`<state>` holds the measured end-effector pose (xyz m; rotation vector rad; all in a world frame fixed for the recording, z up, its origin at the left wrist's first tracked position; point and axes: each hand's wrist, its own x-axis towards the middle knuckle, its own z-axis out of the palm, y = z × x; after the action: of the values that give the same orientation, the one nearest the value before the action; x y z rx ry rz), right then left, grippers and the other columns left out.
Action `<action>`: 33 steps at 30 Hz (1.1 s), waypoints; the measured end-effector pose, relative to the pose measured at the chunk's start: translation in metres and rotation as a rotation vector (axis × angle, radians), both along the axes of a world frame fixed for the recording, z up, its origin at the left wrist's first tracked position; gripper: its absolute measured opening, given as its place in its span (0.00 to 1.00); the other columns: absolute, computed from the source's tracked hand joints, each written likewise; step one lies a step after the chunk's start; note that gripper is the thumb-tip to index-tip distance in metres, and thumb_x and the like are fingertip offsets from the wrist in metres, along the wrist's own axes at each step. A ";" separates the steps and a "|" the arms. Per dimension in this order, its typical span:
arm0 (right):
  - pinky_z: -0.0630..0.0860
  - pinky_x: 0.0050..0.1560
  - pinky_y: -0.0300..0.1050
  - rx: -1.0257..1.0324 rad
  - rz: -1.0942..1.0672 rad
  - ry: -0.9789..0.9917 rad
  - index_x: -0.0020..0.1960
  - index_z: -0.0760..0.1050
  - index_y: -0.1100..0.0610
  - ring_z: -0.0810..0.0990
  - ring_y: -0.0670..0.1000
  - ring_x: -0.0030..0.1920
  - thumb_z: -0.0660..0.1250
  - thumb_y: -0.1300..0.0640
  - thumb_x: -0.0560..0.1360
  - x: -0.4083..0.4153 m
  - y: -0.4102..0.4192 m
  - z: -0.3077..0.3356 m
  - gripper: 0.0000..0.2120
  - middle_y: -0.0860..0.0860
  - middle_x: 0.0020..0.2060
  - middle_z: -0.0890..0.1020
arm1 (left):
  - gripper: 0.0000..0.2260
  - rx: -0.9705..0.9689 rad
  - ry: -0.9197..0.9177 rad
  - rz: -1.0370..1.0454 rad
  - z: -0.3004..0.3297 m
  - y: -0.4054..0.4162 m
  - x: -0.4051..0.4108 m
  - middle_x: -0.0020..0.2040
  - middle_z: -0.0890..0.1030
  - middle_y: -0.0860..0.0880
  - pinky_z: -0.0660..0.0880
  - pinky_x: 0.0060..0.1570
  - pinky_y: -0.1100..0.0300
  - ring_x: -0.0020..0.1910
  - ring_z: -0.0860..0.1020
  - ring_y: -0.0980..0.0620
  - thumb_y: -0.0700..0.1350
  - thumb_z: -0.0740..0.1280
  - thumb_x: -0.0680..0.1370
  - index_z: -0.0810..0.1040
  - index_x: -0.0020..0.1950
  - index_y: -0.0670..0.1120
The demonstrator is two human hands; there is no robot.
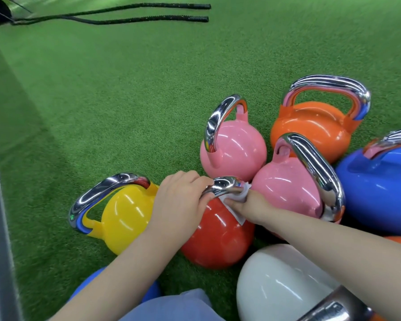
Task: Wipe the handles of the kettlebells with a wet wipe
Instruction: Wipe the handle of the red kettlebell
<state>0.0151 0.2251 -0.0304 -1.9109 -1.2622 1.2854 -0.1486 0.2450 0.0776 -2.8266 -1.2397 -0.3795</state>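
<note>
Red kettlebell [218,239] on green turf [125,112], between yellow kettlebell [123,218] and pink kettlebell [287,186]. Left hand [181,200] grips its chrome handle [225,185]; right hand [245,207] pinches wet wipe [239,198] round the handle.

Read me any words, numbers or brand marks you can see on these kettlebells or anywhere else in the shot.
None can be read. The kettlebells, among them the red kettlebell whose handle the left hand grips while the right hand holds the wet wipe, show plain colour and glare only. The ropes and green turf bear no marks either.
</note>
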 end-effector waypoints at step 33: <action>0.69 0.37 0.40 0.057 0.227 -0.459 0.42 0.73 0.59 0.75 0.54 0.45 0.69 0.60 0.70 0.026 0.010 0.013 0.05 0.53 0.42 0.71 | 0.08 -0.006 -0.013 0.009 0.001 -0.002 0.003 0.36 0.78 0.52 0.74 0.35 0.54 0.34 0.76 0.48 0.49 0.68 0.69 0.81 0.44 0.48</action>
<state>0.0415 0.2353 -0.0172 -2.1436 -1.7638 0.9227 -0.1458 0.2433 0.0788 -2.8273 -1.2578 -0.3952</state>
